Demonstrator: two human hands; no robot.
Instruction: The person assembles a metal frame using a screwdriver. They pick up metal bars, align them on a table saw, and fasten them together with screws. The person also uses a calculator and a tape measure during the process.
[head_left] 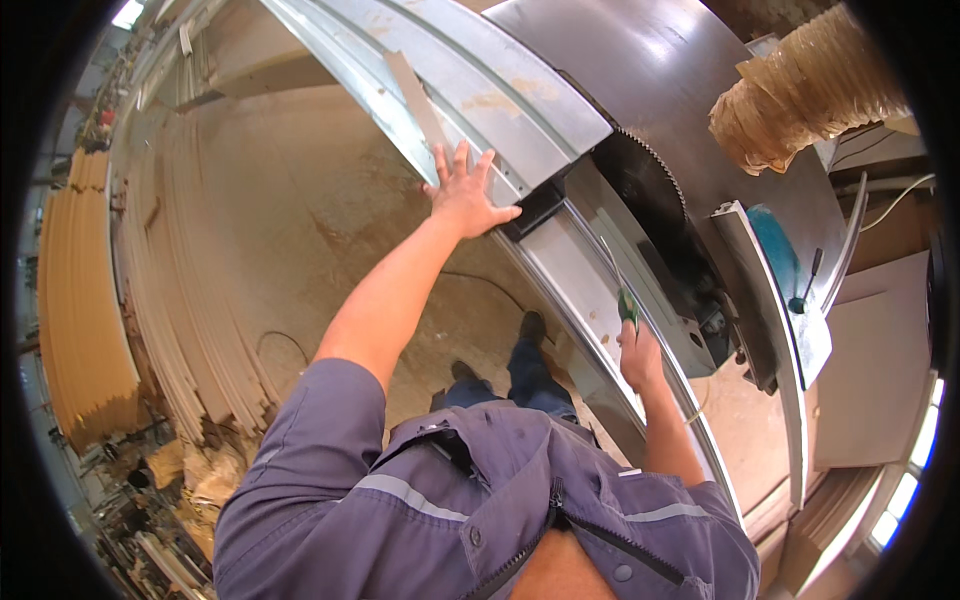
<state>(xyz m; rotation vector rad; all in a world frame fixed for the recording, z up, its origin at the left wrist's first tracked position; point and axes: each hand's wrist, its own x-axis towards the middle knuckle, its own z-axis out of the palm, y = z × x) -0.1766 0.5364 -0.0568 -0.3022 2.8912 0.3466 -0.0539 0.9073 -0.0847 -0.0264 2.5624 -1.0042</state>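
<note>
My left hand (466,203) rests with its fingers spread on the end of a grey metal sliding table (545,125), beside its black end cap (540,205). A thin strip of board (413,98) lies on that table just beyond my fingers. My right hand (640,355) is closed round the green handle of a screwdriver (627,305), whose long thin shaft points away from me over the saw's rail (590,275). Ahead of it, a toothed circular saw blade (665,165) shows in the dark opening of the machine.
A ribbed dust hose (810,90) hangs at the far right. Below it stands a fence (765,290) with a blue-green part and black lever. Stacked boards (85,310) lean at the left. A cable (485,280) lies on the floor, near my feet.
</note>
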